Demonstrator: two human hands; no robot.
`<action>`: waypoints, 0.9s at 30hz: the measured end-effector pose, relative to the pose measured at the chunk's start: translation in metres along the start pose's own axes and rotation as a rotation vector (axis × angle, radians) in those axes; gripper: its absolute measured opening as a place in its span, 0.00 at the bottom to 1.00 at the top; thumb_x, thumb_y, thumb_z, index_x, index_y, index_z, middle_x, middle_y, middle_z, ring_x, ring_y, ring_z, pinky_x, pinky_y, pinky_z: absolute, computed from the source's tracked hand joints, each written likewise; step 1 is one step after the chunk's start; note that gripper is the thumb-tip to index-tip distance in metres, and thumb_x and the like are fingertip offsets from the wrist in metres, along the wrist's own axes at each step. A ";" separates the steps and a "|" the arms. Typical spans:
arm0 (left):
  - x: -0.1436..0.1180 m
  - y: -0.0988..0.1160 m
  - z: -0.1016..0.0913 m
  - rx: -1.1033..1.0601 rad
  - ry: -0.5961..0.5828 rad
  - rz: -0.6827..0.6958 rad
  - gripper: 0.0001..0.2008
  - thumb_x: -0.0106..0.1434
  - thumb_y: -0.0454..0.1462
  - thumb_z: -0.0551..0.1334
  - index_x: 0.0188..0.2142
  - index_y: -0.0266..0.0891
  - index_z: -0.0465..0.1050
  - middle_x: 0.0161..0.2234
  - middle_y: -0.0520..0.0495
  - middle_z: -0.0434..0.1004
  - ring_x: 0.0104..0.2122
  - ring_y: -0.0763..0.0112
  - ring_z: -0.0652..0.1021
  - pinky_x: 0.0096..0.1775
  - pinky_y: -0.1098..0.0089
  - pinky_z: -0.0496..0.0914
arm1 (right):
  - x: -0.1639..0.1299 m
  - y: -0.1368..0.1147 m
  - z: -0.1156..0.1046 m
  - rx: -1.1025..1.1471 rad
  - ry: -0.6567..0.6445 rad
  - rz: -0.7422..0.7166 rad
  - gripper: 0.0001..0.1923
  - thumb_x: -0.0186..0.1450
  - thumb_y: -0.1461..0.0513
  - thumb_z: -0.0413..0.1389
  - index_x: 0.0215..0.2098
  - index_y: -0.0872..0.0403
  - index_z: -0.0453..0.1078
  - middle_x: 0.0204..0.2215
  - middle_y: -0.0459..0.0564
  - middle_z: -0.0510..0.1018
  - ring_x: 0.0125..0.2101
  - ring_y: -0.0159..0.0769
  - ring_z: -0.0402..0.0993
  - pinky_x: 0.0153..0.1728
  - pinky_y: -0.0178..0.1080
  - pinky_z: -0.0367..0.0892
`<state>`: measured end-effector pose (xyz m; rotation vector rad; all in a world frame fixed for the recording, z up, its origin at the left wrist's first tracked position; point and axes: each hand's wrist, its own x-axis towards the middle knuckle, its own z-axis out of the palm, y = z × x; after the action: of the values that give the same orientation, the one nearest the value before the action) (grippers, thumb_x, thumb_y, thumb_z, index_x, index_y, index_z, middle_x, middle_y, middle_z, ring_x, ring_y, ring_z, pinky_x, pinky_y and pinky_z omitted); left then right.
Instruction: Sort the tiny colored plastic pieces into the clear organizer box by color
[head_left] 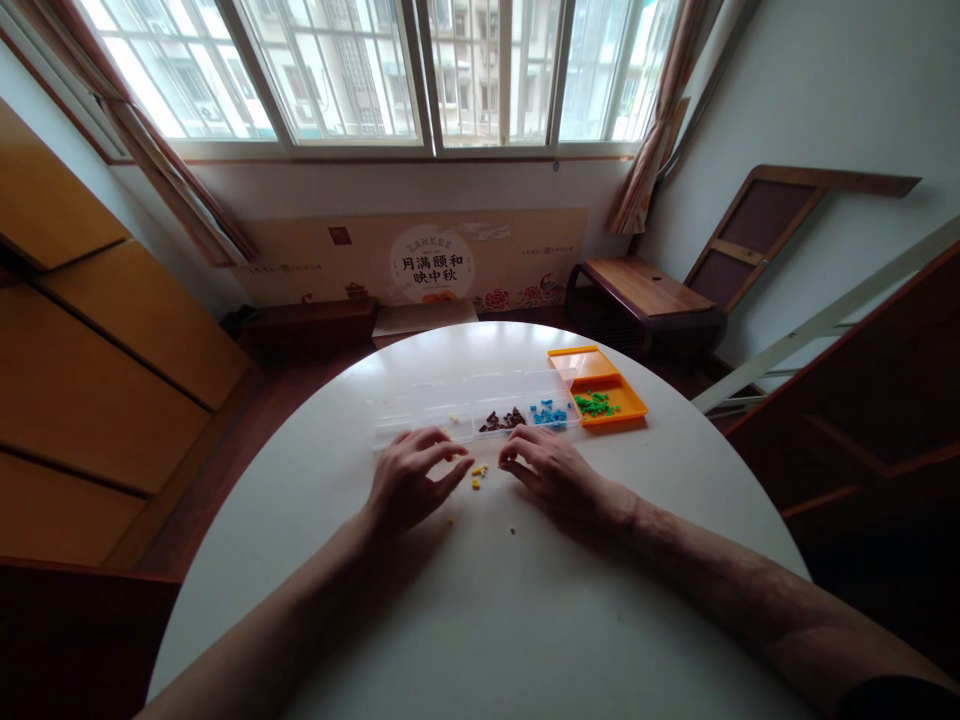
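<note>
My left hand (411, 478) and my right hand (547, 468) rest palm down on a round white table (480, 600), fingertips close together. Between them lie a few small yellow pieces (478, 474). Whether a fingertip pinches one is too small to tell. Just beyond the hands stands a clear plastic compartment box (450, 405) holding a few yellow pieces, dark brown pieces (503, 419) and blue pieces (549, 413). To its right an orange tray (626, 395) holds green pieces (595, 404).
A tiny dark piece (513, 531) and a yellow one (450, 521) lie loose nearer me. Wooden cabinets (90, 380) stand left, a low wooden bench (645, 290) and leaning frames right, windows (390, 70) behind.
</note>
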<state>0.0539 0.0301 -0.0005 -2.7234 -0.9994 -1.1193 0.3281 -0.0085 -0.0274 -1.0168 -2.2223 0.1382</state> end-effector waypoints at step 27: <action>0.002 -0.008 0.002 0.049 0.031 -0.125 0.09 0.75 0.41 0.67 0.40 0.46 0.86 0.37 0.50 0.85 0.31 0.70 0.80 0.43 0.64 0.72 | -0.003 -0.003 -0.004 0.048 -0.066 -0.086 0.09 0.78 0.58 0.60 0.54 0.50 0.74 0.48 0.55 0.80 0.47 0.44 0.77 0.51 0.47 0.74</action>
<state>0.0515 0.0376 -0.0024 -2.6297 -1.1905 -1.1345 0.3300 -0.0135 -0.0246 -0.9008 -2.3072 0.1878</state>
